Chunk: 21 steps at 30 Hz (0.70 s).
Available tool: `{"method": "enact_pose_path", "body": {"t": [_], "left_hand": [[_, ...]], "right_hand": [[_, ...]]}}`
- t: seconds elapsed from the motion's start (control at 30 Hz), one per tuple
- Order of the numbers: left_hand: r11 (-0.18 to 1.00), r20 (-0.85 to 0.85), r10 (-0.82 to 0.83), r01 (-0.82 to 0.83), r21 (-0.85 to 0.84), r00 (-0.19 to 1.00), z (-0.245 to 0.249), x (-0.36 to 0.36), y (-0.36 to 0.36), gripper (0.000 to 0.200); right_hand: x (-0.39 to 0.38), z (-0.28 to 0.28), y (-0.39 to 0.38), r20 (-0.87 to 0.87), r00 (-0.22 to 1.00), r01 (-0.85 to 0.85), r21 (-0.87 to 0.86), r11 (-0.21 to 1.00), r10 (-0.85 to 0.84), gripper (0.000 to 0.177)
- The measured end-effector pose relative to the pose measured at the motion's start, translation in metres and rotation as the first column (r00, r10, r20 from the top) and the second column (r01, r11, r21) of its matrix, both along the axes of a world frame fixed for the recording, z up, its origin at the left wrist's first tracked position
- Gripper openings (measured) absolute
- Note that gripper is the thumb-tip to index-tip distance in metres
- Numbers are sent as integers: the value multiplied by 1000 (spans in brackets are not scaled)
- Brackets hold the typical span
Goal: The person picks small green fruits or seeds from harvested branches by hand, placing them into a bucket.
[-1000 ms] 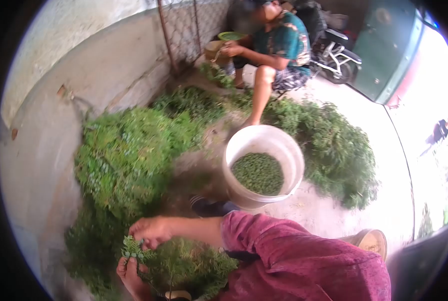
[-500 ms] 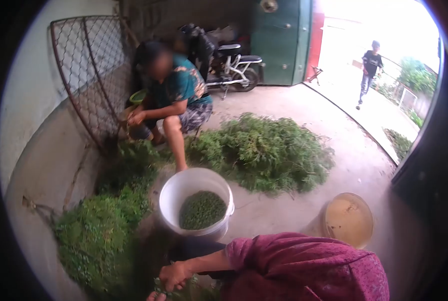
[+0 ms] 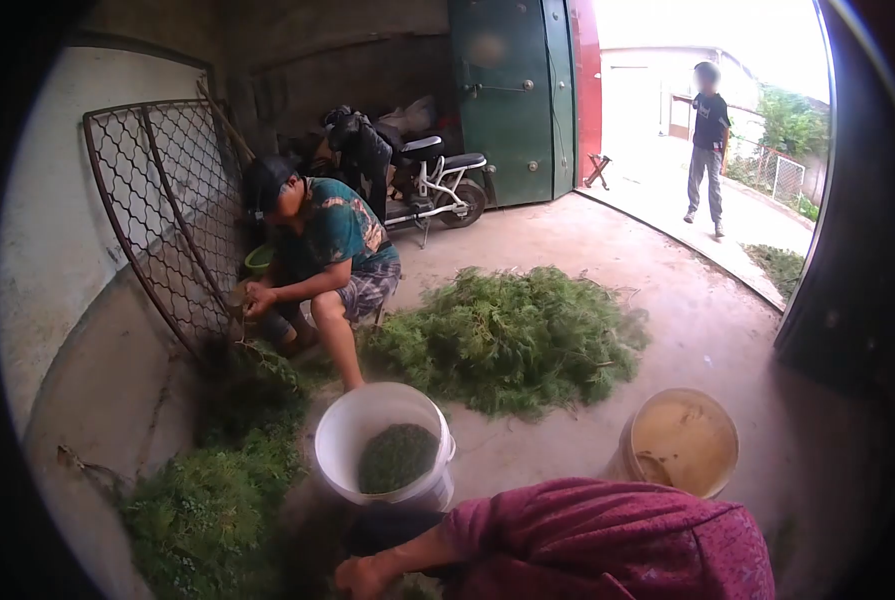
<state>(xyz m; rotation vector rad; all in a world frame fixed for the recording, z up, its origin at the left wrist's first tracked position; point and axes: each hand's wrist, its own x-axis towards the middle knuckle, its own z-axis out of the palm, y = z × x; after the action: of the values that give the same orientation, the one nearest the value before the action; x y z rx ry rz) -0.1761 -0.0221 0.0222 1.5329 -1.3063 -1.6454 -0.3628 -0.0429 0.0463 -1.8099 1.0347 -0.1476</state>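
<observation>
Head view, camera tilted up over the last second. The right hand [image 3: 362, 578] now sits at the 6 o'clock edge of frame. The left hand has slipped out of view, along with the sprig it pinched. We note the right fingers curled down into the green sprigs [image 3: 415, 588]; we cannot tell whether they grip any. The white bucket [image 3: 362, 412] of picked bits stands just at 12 o'clock of the hand. We judge that the plucking continues, mostly below frame.

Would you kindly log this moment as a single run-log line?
right hand: down among green sprigs, grip unclear | left hand: out of view | white bucket: picked greens inside | tan bucket: nearby
</observation>
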Motion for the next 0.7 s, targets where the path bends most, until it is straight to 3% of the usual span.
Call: {"method": "enact_pose_path", "body": {"t": [0.03, 0.07, 0.1, 0.13, 0.17, 0.2, 0.23, 0.27, 0.3, 0.33, 0.37, 0.4, 0.43, 0.5, 0.57, 0.7], "left_hand": [[1000, -17, -19, 19, -12, 1000, 1, 3, 1, 36], [999, -35, -40, 39, -25, 999, 1, 4, 1, 34], [999, -35, -38, 37, -27, 999, 2, 7, 2, 34], [998, -107, -59, 55, -39, 993, 4, 11, 4, 31], [996, -178, -81, 73, -52, 981, 6, 13, 5, 29], [996, -176, -82, 74, -55, 981, 10, 13, 6, 29], [999, -163, -6, 1, -32, 987, 15, 12, 8, 28], [997, -153, 71, -73, -10, 986, 16, 10, 11, 26], [997, -156, 70, -73, -13, 985, 14, 12, 12, 26], [998, -155, 42, -50, -47, 987, 11, 15, 10, 27], [996, -152, 15, -28, -81, 988, 11, 16, 9, 27], [996, -152, 13, -26, -88, 988, 12, 14, 10, 27], [996, -155, 39, -51, -78, 987, 13, 13, 12, 28], [994, -161, 71, -83, -69, 984, 9, 14, 13, 29], [995, -176, 102, -101, 15, 979, 6, 17, 11, 31], [976, -78, 215, -217, -14, 974, 18, 12, 21, 30]], "right_hand": [[0, 9, 4, -29, 999, 23, 7, 1000, -23, 16], [3, -85, -31, -30, 999, 19, 3, 1000, -19, 16], [10, -181, -61, 387, 886, -49, -468, 882, 254, 14], [18, -172, -79, 537, 567, 129, -807, 577, 624, 13], [2, -177, -64, 536, 567, 131, -808, 574, 626, 13], [8, -175, -64, 213, 861, 6, -913, 409, 463, 12], [10, -133, -54, -140, 973, -188, -940, 284, 181, 13], [13, -137, -64, -272, 921, -364, -858, 362, 279, 7], [10, -75, -39, -276, 920, -366, -859, 359, 277, 7], [2, -5, -9, 238, 971, 55, -310, 949, 21, 7], [-10, 62, 33, 366, 779, 252, 561, 789, -509, 7], [-6, 45, 26, 452, 680, 168, 670, 723, -578, 5], [-3, 24, 16, 455, 680, 167, 667, 726, -575, 5], [1, -4, 2, 587, 547, -29, 726, 687, -597, 5], [0, 1, 6, 573, 534, -27, 746, 665, -621, 5], [-3, 16, 17, 560, 548, -58, 766, 640, -621, 6]]}}
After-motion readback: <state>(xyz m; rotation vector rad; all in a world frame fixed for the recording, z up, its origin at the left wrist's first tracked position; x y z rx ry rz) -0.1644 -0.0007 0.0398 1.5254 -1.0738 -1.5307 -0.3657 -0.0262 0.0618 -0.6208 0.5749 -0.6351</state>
